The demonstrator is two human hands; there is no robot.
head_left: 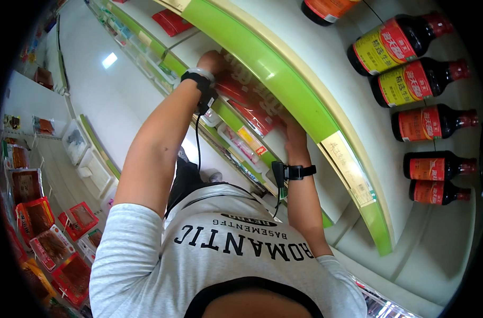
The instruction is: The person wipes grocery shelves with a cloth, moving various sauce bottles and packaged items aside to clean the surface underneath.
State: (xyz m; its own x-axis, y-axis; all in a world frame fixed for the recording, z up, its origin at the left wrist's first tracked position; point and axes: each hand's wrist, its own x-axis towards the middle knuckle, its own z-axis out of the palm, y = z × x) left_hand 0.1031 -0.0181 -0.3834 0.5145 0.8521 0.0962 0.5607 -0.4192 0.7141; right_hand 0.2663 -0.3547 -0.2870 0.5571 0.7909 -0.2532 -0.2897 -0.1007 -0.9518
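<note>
Red plastic packets (pixel 251 89) with large pale characters lie on a shelf below the upper shelf board, between my two hands. My left hand (pixel 211 62) is at their far left end, its wrist bent and its fingers mostly hidden behind the packets and the board. At the right end of the packets is my right hand (pixel 296 137), its fingers reaching under the green shelf edge (pixel 265 65). Contact with the packets appears close on both sides, but the hidden fingers leave the grip unclear. Each wrist wears a black strapped device with a cable.
Dark sauce bottles (pixel 400 43) with red caps stand on the upper shelf at right. Another red packet (pixel 172 22) lies farther left on the lower shelf. A paper price strip (pixel 344 163) sits in the shelf edge. Hanging packaged foods (pixel 35 214) line the left, near white bins (pixel 92 171).
</note>
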